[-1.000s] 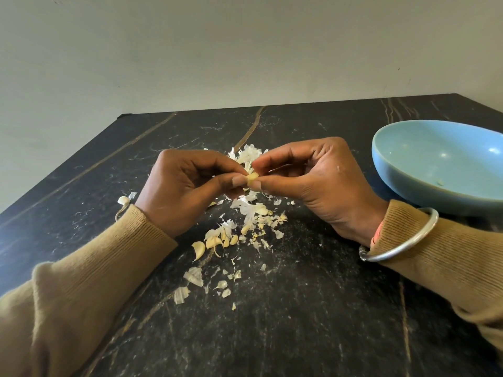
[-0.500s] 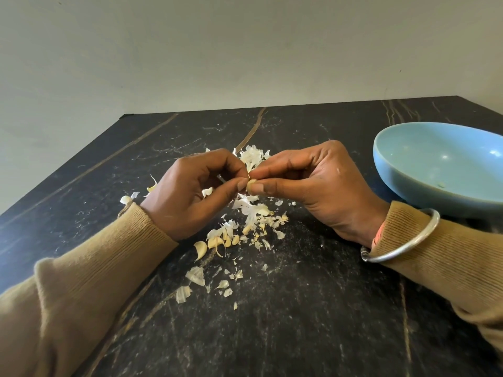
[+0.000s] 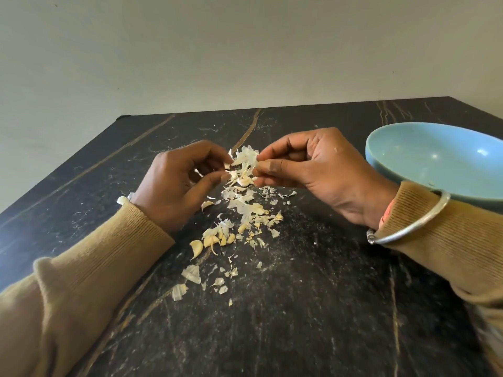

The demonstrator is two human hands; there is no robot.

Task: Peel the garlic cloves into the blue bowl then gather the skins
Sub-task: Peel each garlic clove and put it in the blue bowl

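Both hands hover over a pile of garlic skins (image 3: pixel 246 210) on the black marble table (image 3: pixel 299 308). My right hand (image 3: pixel 313 170) pinches a small garlic clove between thumb and forefinger; the clove is almost wholly hidden. My left hand (image 3: pixel 179 183), a little apart from it, has curled fingers and holds a white scrap of skin (image 3: pixel 228 166) at its fingertips. Several cloves (image 3: pixel 212 240) lie near my left wrist. The blue bowl (image 3: pixel 441 164) stands at the right, behind my right wrist, and the inside that shows is bare.
More skin flakes (image 3: pixel 192 273) trail toward the near edge of the table. A metal bangle (image 3: pixel 408 224) sits on my right wrist. The table's far edge meets a plain wall (image 3: pixel 245 50). One clove (image 3: pixel 121 200) lies left of my left wrist.
The two hands, which pinched the clove together, have drawn apart. The left hand moved left with a bit of skin; the right hand keeps the clove.
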